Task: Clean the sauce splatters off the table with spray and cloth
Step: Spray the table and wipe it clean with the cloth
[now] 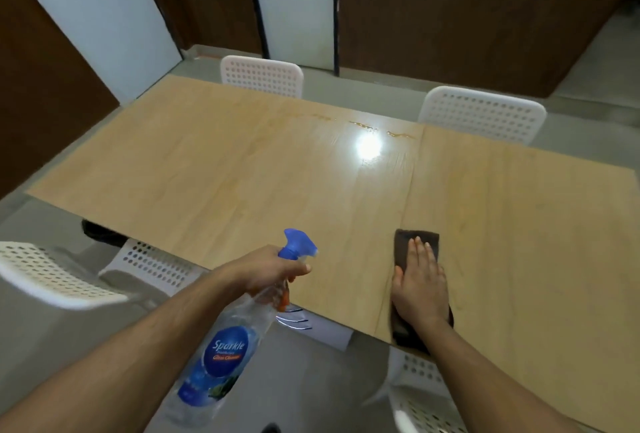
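The spray (221,356) is gripped at its neck by the left hand (266,271), fingers curled round below the blue trigger head, which is pointed up the table (214,169) toward the far side. It is held over the near edge, tilted, with its clear body hanging back toward the person; so held, it seems ready to be aimed rather than put down.

The cloth (417,249), dark brown and folded, lies at the near edge of the table, its near end drooping a little over the rim. It is pressed flat by the right hand (420,289), fingers straight and together (nothing is pinched), a hold suited to sliding it along the surface.

The splatters (381,129) are seen as a thin broken line near the far edge, just beyond a bright glare patch and well apart from both hands. By that, the wiping is judged not yet to have reached them; a reach across would be needed.

White chairs (481,112) stand round the table.
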